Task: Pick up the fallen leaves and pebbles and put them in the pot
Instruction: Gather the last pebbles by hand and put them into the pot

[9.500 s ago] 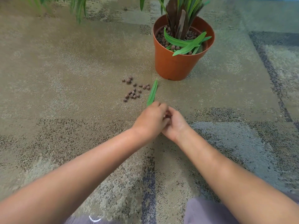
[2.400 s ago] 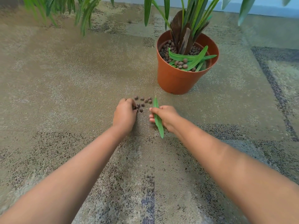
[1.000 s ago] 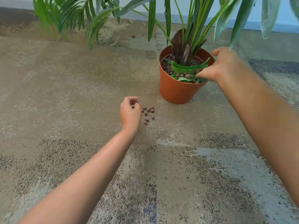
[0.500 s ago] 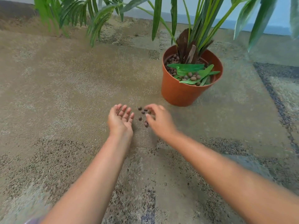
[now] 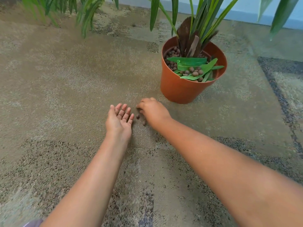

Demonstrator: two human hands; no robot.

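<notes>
My left hand (image 5: 120, 119) lies palm up on the carpet, fingers stretched, with nothing in the palm. Just to its right, my right hand (image 5: 154, 110) is cupped palm down over the fallen pebbles (image 5: 137, 116), its fingertips on the carpet. Two or three brown pebbles show between the hands; any others are hidden under the right hand, and I cannot see whether its fingers grip some. The orange pot (image 5: 180, 90) stands behind the right hand, holding the plant, brown pebbles and several loose green leaves (image 5: 188, 61). No leaf is on the carpet.
Mottled beige and grey carpet (image 5: 65, 79) runs all around. Long green fronds (image 5: 91, 12) hang over the far left and above the pot. A pale blue wall base (image 5: 246, 12) runs along the back.
My right hand has closed in over the pebbles, so fewer of them show. The left hand stays palm up beside them. The view has tilted slightly.
</notes>
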